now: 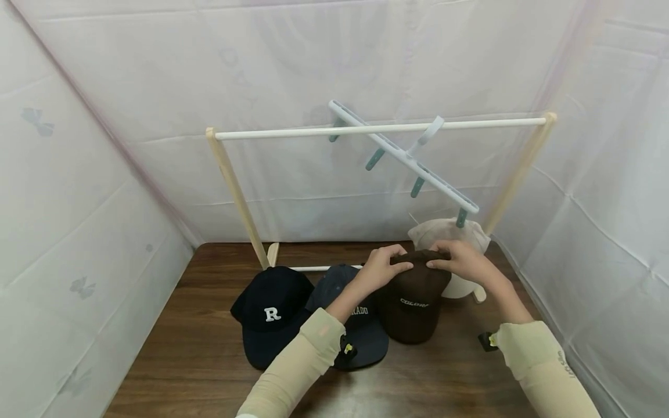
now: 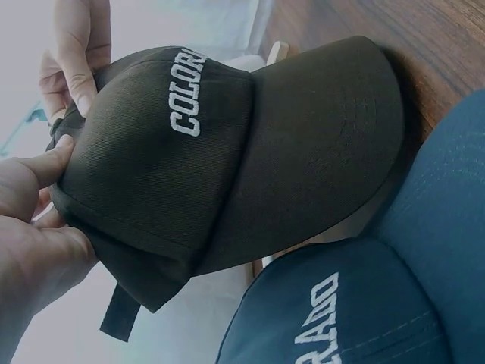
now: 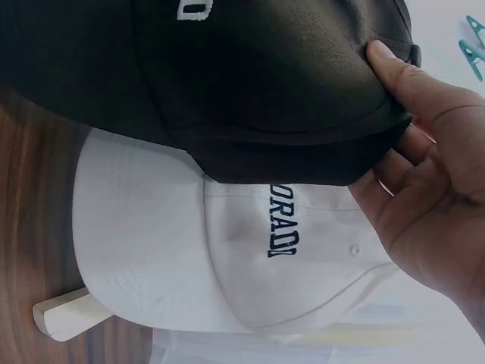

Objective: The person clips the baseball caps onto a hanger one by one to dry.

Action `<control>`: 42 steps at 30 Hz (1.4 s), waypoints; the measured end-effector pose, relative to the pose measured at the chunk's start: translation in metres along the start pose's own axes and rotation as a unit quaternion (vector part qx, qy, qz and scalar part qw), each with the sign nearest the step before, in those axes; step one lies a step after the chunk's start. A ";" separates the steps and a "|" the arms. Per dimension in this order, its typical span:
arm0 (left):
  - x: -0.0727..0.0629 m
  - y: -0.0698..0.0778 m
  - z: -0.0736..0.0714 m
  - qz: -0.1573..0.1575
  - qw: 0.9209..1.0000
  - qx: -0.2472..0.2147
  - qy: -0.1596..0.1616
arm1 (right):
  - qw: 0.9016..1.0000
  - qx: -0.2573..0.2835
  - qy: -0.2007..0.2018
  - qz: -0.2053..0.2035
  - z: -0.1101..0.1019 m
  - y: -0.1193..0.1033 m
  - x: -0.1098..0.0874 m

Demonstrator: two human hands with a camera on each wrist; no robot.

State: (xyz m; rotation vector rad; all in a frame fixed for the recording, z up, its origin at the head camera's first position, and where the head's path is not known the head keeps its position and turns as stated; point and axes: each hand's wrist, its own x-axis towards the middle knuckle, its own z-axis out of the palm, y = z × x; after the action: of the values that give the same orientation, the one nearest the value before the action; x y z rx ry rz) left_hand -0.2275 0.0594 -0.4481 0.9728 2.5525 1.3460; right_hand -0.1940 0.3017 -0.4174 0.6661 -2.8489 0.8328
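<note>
A dark brown baseball cap [image 1: 415,290] with white lettering hangs brim down between both hands. My left hand [image 1: 384,267] pinches the top of its crown on the left, thumb in front. On the other side my right hand [image 1: 462,261] grips the crown the same way, its thumb [image 3: 390,64] on the cloth and fingers behind. Behind the brown cap is a white cap [image 3: 288,243] with dark letters. Just left of it lies a blue-grey cap [image 2: 333,311], partly hidden by my left forearm in the head view. A navy cap [image 1: 272,307] with a white R sits farther left.
A rack with a white bar [image 1: 292,133] and wooden legs [image 1: 237,197] stands at the back of the brown table [image 1: 198,325]. From the bar hangs a slanted pale hanger [image 1: 402,155] with several teal clips [image 1: 375,158], its low end above the white cap. White sheeting [image 1: 130,87] encloses the table.
</note>
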 end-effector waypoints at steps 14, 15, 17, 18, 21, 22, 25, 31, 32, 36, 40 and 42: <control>-0.003 -0.001 -0.011 0.022 1.000 0.008 0.003 | 1.000 0.007 0.024 -0.008 0.004 -0.012 0.003; -0.003 -0.001 -0.012 0.024 1.000 0.008 0.004 | 1.000 0.006 0.026 -0.010 0.004 -0.012 0.003; -0.003 0.000 -0.014 0.029 1.000 0.008 0.007 | 0.999 0.005 0.030 -0.011 0.004 -0.014 0.003; -0.003 0.001 -0.015 0.032 0.999 0.009 0.007 | 0.999 0.006 0.031 -0.011 0.004 -0.014 0.003; -0.004 0.002 -0.018 0.038 0.999 0.013 0.011 | 0.999 0.004 0.033 -0.009 0.003 -0.017 0.003; -0.005 0.002 -0.018 0.038 0.999 0.013 0.011 | 0.999 0.002 0.034 -0.010 0.004 -0.018 0.003; -0.008 0.003 -0.021 0.035 0.999 0.017 0.011 | 0.999 -0.003 0.038 -0.013 0.005 -0.021 0.004; -0.011 0.006 -0.028 0.045 0.999 0.021 0.012 | 0.998 -0.004 0.052 -0.020 0.007 -0.024 0.005; -0.011 0.006 -0.029 0.048 0.999 0.022 0.013 | 0.998 -0.004 0.056 -0.021 0.008 -0.025 0.005; -0.012 0.007 -0.033 0.050 0.998 0.025 0.014 | 0.997 0.000 0.066 -0.028 0.008 -0.027 0.007; -0.012 0.009 -0.035 0.050 0.998 0.019 0.013 | 0.997 0.003 0.073 -0.030 0.007 -0.029 0.008; -0.012 0.010 -0.036 0.052 0.998 0.015 0.011 | 0.997 0.006 0.075 -0.028 0.007 -0.030 0.009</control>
State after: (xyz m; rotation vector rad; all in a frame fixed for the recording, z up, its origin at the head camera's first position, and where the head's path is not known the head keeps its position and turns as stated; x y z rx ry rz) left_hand -0.2259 0.0308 -0.4211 1.1172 2.5787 1.3546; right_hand -0.1887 0.2719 -0.4066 0.6529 -2.6815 0.8532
